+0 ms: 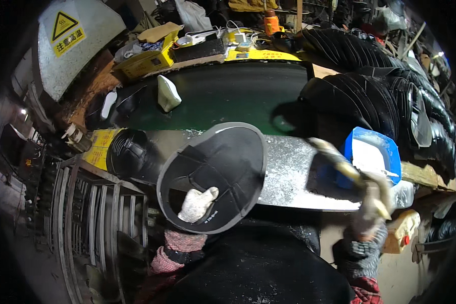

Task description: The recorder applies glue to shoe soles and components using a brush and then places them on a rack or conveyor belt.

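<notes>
My left hand (196,205), in a pale knit glove, is closed on a broad black oval piece (228,157) with a grey rim and seams. Its thumb presses on the inside face, while the other fingers are hidden behind the piece. On the right, my gloved right hand (372,205) is smeared by motion. It is closed on a long pale-handled tool that looks like a brush (339,161), slanting up to the left over the metal bench. Beside that hand stands a blue tub (394,154) holding white paste.
The bench (294,169) bears white smears. Behind it runs a dark green belt (228,96) with a white shoe-shaped piece (168,94) on it. Black curved sheets (357,104) are stacked at the right. A yellow bin (149,63) stands behind; a metal rack (93,218) is at left.
</notes>
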Demonstrator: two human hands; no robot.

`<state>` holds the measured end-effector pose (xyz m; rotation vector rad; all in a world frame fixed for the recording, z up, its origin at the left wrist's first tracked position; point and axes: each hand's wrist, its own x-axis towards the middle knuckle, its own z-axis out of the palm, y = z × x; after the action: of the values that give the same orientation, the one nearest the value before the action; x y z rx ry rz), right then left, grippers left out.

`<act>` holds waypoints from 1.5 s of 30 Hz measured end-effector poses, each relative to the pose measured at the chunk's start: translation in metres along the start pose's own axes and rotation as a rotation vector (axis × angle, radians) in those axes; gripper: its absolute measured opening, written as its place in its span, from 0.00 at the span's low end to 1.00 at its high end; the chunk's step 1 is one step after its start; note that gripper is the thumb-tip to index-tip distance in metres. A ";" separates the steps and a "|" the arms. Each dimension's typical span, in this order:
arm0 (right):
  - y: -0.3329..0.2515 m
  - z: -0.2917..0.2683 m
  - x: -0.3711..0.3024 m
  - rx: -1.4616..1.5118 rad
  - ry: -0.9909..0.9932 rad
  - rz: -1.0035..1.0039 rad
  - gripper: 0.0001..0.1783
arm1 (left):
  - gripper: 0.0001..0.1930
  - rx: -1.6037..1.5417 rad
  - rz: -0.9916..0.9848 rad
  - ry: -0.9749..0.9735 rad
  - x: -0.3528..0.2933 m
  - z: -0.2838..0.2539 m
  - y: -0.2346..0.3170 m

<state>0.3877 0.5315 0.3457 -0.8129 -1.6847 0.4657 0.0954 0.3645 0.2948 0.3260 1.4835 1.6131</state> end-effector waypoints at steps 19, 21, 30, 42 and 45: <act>-0.061 0.200 0.045 0.489 -0.594 -0.366 0.15 | 0.07 -0.250 0.029 -0.093 0.010 -0.005 0.028; -0.106 0.214 0.026 0.612 -0.691 -0.642 0.19 | 0.07 -0.247 0.041 -0.105 0.007 -0.010 0.027; -0.134 0.177 -0.008 0.797 -0.972 -0.345 0.08 | 0.07 0.577 0.528 0.014 0.068 -0.050 0.018; -0.085 0.078 -0.001 0.898 -0.992 -0.022 0.11 | 0.11 0.856 0.530 -0.172 0.061 -0.023 0.076; -0.065 0.090 -0.014 0.816 -1.129 0.102 0.10 | 0.09 0.750 0.461 -0.218 0.069 -0.017 0.072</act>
<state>0.2850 0.4871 0.3562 0.0520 -2.1293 1.7717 0.0141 0.4128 0.3303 1.2971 1.8799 1.2231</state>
